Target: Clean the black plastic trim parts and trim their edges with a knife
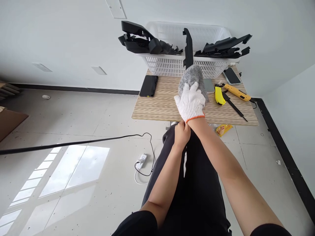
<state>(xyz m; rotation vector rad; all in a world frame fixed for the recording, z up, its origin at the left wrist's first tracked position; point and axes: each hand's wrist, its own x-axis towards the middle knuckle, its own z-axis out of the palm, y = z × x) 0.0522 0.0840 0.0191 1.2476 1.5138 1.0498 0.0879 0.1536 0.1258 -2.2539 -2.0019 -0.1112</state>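
Note:
A long, narrow black plastic trim piece (188, 49) points away from me, its far end over the basket's front rim. My right hand (192, 101), in a white knit glove with an orange cuff, is closed over a grey cloth (193, 73) that wraps around the piece's nearer stretch. Close to that cuff is my left hand (182, 134), bare, with its fingers curled shut. It appears to grip the near end of the same piece, though the right wrist and glove hide that end.
A white plastic basket (162, 65) with several black plastic parts (140, 41) stands on the wood-grain table (159, 109). A black phone (149, 86) lies left. On the right are another phone (231, 76), a yellow-handled tool (220, 95) and an orange corded tool (237, 92). A power strip (142, 161) lies on the floor.

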